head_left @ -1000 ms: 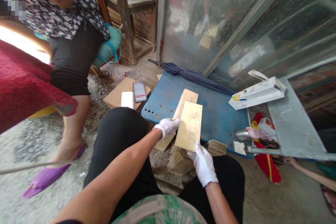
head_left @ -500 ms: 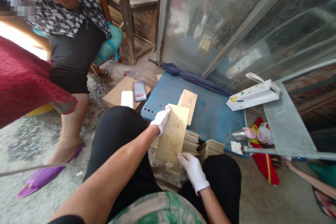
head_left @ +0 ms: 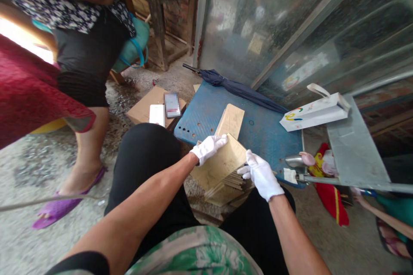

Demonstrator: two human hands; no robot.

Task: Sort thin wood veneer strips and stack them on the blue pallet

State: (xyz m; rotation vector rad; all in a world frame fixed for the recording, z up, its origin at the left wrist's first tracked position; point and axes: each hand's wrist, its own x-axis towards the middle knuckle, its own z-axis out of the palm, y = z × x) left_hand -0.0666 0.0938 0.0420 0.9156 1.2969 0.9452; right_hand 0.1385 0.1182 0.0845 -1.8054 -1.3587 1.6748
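My left hand (head_left: 209, 148), in a white glove, grips the upper left edge of a thin, yellowish rectangular board (head_left: 222, 163). My right hand (head_left: 263, 177), also gloved in white, pinches the same board at its right corner, with the thumb on top. The board slants between my knees, above a stack of similar boards (head_left: 235, 181) whose edges show below it. Just beyond the board, a smaller pile of boards (head_left: 234, 119) lies on a blue platform (head_left: 200, 107).
A folded dark umbrella (head_left: 241, 91) lies along the platform's back edge. To its right are a white paper bag (head_left: 314, 112) and a grey metal plate (head_left: 358, 142). On the left, a cardboard box (head_left: 142, 107) carries two phone-like things. A seated person (head_left: 87, 60) is close by.
My right hand has moved up and right from the board's lower end to its right corner. The board has turned, and my left hand has shifted right along its edge.
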